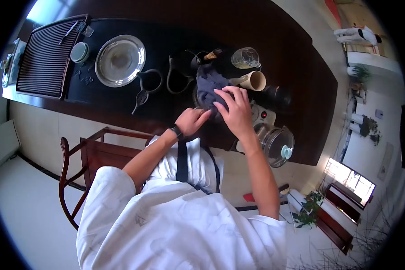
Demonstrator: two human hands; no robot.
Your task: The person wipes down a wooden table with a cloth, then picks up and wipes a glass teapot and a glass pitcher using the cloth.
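A crumpled dark grey-purple cloth (210,85) lies on the dark table, draped over something I cannot make out. My right hand (234,108) rests on the cloth's right side, fingers bent and apart. At its lower left edge, my left hand (193,119) has its fingers curled, with thumb and fingertips at the cloth; whether it pinches the fabric is too small to tell. Just right of the cloth are a beige cup (256,81) lying tilted and a glass pitcher (245,58). A dark pot with a wooden handle (210,56) stands at the cloth's far end.
A silver plate (120,60), a lidded jar (79,52) and a slatted tray (47,56) are on the left. Black looped utensils (150,81) lie mid-table. A glass kettle (274,146) sits at the near right edge. A wooden chair (103,155) stands left of me. A person (357,36) is far off.
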